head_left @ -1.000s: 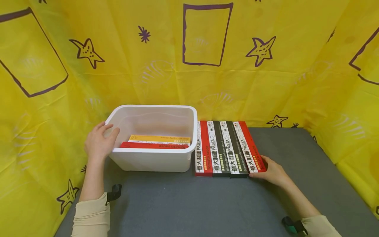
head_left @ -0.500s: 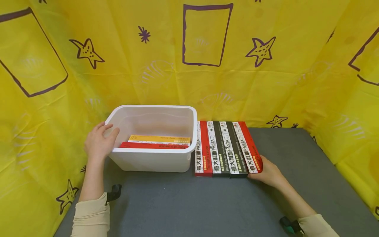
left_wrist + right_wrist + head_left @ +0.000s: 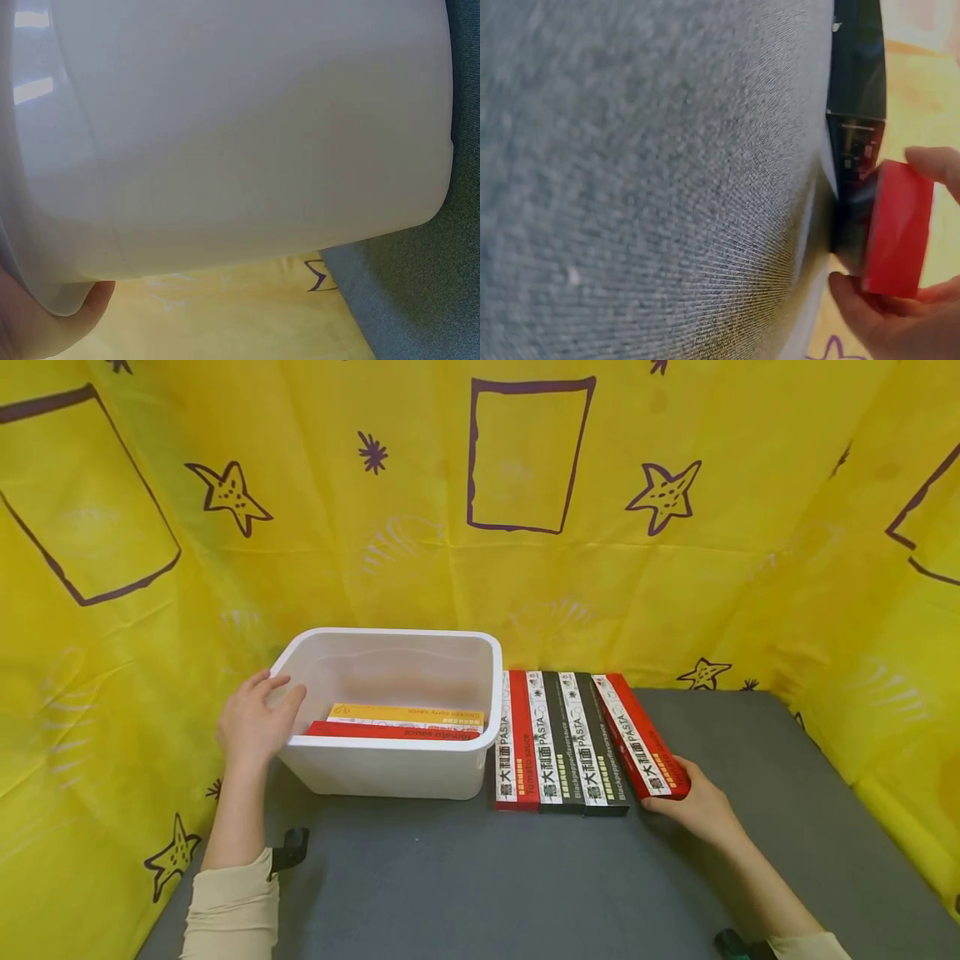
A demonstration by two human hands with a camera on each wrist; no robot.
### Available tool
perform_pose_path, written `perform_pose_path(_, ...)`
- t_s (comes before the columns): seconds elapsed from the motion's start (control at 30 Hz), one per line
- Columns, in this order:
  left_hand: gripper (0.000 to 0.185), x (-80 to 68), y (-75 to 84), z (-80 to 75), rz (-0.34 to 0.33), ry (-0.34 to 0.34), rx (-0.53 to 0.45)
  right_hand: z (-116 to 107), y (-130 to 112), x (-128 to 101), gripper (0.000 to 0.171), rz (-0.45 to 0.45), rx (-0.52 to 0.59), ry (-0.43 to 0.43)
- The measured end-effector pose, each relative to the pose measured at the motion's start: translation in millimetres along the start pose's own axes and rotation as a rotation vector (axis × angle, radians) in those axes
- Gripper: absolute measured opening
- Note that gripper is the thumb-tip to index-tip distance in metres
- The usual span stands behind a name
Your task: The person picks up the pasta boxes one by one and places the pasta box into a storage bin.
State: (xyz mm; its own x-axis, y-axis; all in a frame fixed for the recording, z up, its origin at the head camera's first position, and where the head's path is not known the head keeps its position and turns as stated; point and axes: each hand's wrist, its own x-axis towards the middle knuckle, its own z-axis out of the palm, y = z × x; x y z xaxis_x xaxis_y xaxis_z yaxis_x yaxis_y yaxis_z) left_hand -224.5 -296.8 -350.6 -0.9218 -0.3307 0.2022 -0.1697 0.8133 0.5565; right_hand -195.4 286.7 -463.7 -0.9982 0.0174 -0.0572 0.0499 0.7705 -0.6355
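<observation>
At the left, my left hand (image 3: 257, 718) holds the side rim of a white plastic bin (image 3: 386, 772); the left wrist view shows fingertips (image 3: 94, 304) wrapped over that rim. Inside the bin lie a yellow pasta box (image 3: 405, 713) and a red pasta box (image 3: 390, 730). My right hand (image 3: 701, 806) pinches the near end of another red pasta box (image 3: 641, 735), thumb on one side and fingers on the other. That end looks raised off the table and angled right in the right wrist view, where its red end face (image 3: 900, 229) shows.
Left of the held box, a red pasta box (image 3: 517, 743) and two black pasta boxes (image 3: 555, 743) lie side by side against the bin's right side. A grey table (image 3: 450, 877) carries everything. Yellow patterned cloth (image 3: 420, 577) closes off the back and sides.
My right hand has pulled the near end of the red pasta box rightward, opening a gap beside the black one. My left hand stays on the bin. The head view has shifted slightly.
</observation>
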Motion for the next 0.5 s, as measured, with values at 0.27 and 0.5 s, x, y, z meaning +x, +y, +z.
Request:
perform_pose_path(0.27,0.062,0.8,1.9,1.7,-0.006,-0.004,-0.012,-9,-12,-4,0.099,0.112,0.178,0.072)
perform_pose_path(0.5,0.062,1.2,0.7,1.5,-0.006,-0.006,-0.018,-15,-19,-4,0.084,0.078,0.275,0.237)
